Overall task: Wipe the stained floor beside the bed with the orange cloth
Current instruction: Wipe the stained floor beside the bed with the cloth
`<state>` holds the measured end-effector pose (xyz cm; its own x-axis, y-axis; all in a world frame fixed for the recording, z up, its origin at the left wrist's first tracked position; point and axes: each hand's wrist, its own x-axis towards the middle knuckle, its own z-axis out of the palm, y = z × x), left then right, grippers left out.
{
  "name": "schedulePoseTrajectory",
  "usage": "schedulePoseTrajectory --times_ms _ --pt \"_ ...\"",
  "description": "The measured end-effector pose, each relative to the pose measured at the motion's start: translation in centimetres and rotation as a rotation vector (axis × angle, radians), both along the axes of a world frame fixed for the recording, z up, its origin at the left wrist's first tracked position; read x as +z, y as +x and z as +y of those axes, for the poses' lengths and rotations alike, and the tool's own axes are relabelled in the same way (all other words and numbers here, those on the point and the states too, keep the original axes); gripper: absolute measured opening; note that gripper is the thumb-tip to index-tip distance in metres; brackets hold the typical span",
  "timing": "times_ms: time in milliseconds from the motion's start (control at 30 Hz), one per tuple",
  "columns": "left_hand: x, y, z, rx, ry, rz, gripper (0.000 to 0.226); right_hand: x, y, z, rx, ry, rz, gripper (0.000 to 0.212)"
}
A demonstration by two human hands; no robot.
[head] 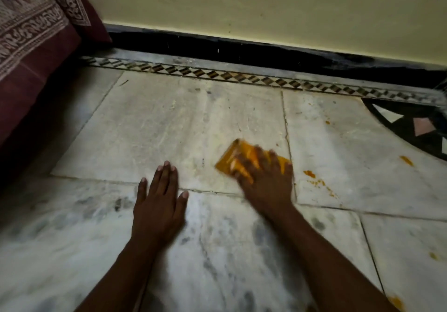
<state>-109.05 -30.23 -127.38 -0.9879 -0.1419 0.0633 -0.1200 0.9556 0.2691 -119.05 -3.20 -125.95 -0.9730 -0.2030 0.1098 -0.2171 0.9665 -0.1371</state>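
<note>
Your right hand [262, 174] presses flat on the orange cloth [232, 157], fingers spread over it, on the marble floor [169, 123]. Your left hand [160, 198] rests open, palm down, just beside it. Orange stains [314, 177] dot the floor right of the cloth. The bed [31, 53] stands far left.

Dim indoor light, motion-blurred right hand [263, 174], wide-angle edge distortion.

two hands, left hand [159, 203] and right hand [262, 178], one orange cloth [235, 158], one bed [31, 53] far left, several orange stains [314, 178] right, exact number unclear
</note>
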Motion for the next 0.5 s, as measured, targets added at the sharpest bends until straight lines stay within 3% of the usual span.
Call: schedulePoseTrajectory --times_ms 100,167,233,300,400,500 --pt "-0.1 0.7 0.6 -0.013 -0.018 -0.008 0.076 1.5 -2.8 0.8 -0.293 -0.031 -0.148 0.059" --pt "0.1 0.5 0.6 -0.004 -0.015 -0.019 0.076 1.8 -3.5 -1.8 -0.380 -0.074 -0.208 0.058" --pt "0.1 0.9 0.9 -0.003 -0.021 -0.012 0.077 1.6 -2.0 -4.9 -0.286 -0.087 -0.199 0.057" --pt "-0.2 1.5 1.1 -0.006 -0.028 -0.002 0.076 0.6 1.4 -7.2 -0.101 -0.073 -0.051 0.054" --pt "-0.1 2.5 1.2 -0.015 -0.013 0.021 0.074 -0.1 5.8 -5.6 0.126 -0.083 0.044 0.053" --pt "0.0 3.5 1.5 -0.026 -0.017 -0.003 0.073 -0.4 5.1 -0.9 0.033 -0.034 0.078 0.050"
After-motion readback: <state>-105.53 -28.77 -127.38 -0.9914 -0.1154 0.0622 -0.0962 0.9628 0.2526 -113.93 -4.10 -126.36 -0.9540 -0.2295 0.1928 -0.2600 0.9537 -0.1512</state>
